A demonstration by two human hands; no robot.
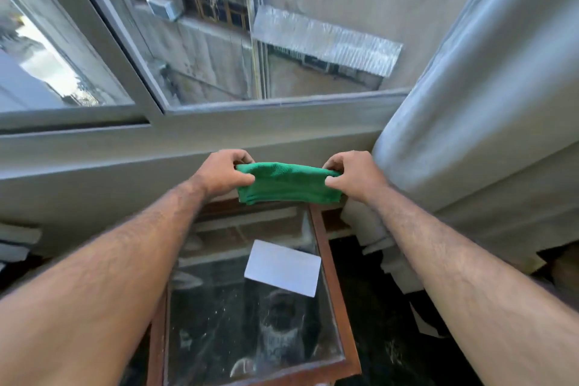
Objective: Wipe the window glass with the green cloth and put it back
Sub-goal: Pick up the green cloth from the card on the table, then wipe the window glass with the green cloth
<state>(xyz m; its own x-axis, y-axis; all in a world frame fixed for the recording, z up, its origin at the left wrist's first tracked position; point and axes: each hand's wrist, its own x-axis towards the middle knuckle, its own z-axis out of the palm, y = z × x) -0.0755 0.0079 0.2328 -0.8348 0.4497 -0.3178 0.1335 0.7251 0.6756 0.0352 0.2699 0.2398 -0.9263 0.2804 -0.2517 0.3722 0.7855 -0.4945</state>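
Note:
A folded green cloth [288,183] is stretched between both hands, in the air just below the grey window ledge [94,166]. My left hand [224,174] pinches its left end and my right hand [354,174] pinches its right end. The window glass [250,41] fills the upper middle of the view, above the hands, and shows buildings outside. The cloth hangs over the far edge of a glass-topped table.
A wooden-framed glass table [332,276] stands below my arms, with a white card [282,268] lying on it. A pale curtain [470,103] hangs at the right. A second pane [47,56] sits at the left, behind the grey frame.

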